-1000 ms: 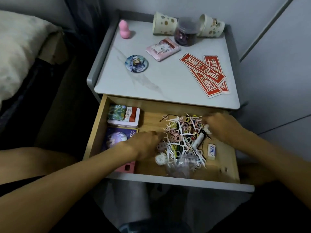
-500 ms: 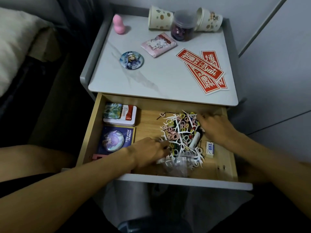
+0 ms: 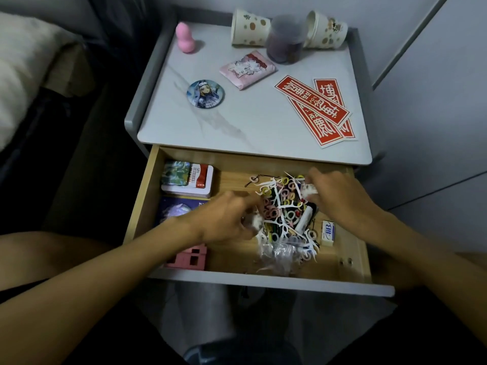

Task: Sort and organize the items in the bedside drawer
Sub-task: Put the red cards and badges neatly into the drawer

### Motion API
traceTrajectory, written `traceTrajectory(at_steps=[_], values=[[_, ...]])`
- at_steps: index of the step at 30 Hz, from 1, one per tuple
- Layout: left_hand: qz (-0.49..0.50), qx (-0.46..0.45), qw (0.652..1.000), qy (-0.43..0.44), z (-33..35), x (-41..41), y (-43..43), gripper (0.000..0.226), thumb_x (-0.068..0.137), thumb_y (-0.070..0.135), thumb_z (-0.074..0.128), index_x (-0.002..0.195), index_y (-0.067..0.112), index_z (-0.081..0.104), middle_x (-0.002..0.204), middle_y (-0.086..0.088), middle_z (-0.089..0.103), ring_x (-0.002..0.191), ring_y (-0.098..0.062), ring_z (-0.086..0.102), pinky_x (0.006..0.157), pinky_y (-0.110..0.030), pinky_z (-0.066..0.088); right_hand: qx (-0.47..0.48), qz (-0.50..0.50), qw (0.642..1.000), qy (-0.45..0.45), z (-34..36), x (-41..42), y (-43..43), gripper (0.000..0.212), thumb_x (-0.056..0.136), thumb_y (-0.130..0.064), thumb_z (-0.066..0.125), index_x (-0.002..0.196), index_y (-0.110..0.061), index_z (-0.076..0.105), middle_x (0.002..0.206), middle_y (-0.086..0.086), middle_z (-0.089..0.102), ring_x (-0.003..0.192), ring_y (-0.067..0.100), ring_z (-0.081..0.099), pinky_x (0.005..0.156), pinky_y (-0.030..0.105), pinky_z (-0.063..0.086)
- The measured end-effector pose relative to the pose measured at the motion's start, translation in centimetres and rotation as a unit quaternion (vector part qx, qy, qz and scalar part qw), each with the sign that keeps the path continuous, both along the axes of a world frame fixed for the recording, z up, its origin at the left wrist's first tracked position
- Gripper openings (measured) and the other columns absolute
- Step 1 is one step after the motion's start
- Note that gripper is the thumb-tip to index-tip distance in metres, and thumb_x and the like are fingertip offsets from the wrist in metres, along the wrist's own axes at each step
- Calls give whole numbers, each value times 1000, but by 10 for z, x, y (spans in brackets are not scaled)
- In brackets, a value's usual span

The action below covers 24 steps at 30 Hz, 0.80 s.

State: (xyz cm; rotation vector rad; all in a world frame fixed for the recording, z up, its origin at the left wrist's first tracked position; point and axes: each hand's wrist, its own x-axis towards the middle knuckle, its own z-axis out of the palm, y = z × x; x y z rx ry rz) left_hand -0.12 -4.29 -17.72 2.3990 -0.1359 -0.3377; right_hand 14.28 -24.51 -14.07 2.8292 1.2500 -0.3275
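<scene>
Since half a second ago the left hand has moved from the front of the drawer farther in, up to the left edge of the heap of white floss picks and coloured hair ties, while the right hand has kept to the heap's far right corner. The left fingers are curled round a small white tuft; it is blurred, so it may be cotton or a pompom. The right fingers pinch a white scrap at the heap's edge. The heap lies in the right half of the open drawer, with a white tube slanting across it and a crumpled clear bag touching its near side. A white eraser lies just beside the heap on the right. In the left half a tin with a red and white label sits at the back. A purple box lies in front of it, partly hidden by the left forearm, and a pink block with square holes lies at the front. On the table above are a pink gourd-shaped sponge, a dark jar between a spotted cup and a second cup, a pink packet, a round badge and overlapping red stickers.
</scene>
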Motion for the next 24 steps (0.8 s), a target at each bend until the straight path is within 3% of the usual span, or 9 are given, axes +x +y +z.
traceTrajectory(at_steps=[2,5,8,12,14,16,19,21,24], values=[[54,-71,996,17,9,1,3,37,82,23,77,115,27,62,98,3,67,81,-4,66,75,-20,55,99,-29,989,105,4,-12,8,29,88,-26,71,112,-21,55,89,-6,67,66,8,62,55,19,42],[142,-181,970,76,14,0,3,31,83,20,77,111,27,67,100,-1,68,80,-11,70,80,-28,56,194,-63,947,250,7,-26,21,27,87,-18,72,111,-25,60,82,-10,64,56,-2,62,46,11,43],[252,-384,876,149,20,-1,-3,24,88,7,70,112,8,65,106,-20,69,84,-30,71,86,-41,59,240,-60,929,276,4,-34,32,27,83,-14,75,107,-25,67,84,-9,65,56,-4,57,48,10,39],[346,-510,768,176,22,-2,-5,30,90,7,67,117,-4,61,106,-22,70,85,-27,71,77,-28,61,240,-39,938,247,-3,-42,47,39,73,-12,80,108,-22,66,89,-14,56,62,-5,47,56,11,33],[359,-543,736,184,22,-2,-3,36,90,9,67,120,-9,58,109,-21,67,85,-24,70,73,-24,60,246,-41,930,269,-4,-45,50,43,73,-10,81,111,-19,65,86,-12,54,58,-2,48,54,12,35],[362,-563,717,196,23,-4,1,43,90,10,67,125,-12,55,111,-21,63,86,-23,68,70,-22,59,255,-46,912,317,-5,-47,53,46,74,-10,82,115,-20,64,76,-2,60,56,6,53,53,24,42],[359,-581,701,205,23,-4,6,50,90,13,67,130,-12,51,111,-22,56,88,-25,65,73,-25,61,272,-57,887,368,-5,-45,55,55,74,-17,84,123,-27,62,80,14,66,71,38,63,67,51,52],[355,-588,696,207,23,-4,9,55,89,15,69,131,-14,49,114,-23,54,92,-29,64,76,-27,61,291,-59,881,368,-5,-45,56,59,73,-16,83,128,-23,62,93,6,65,78,34,64,75,53,55],[356,-586,696,215,25,-3,13,49,88,12,69,125,-14,53,112,-30,58,92,-31,65,76,-28,61,304,-41,892,332,-5,-48,58,63,74,-19,82,132,-21,60,105,-6,61,82,20,62,80,40,56]])
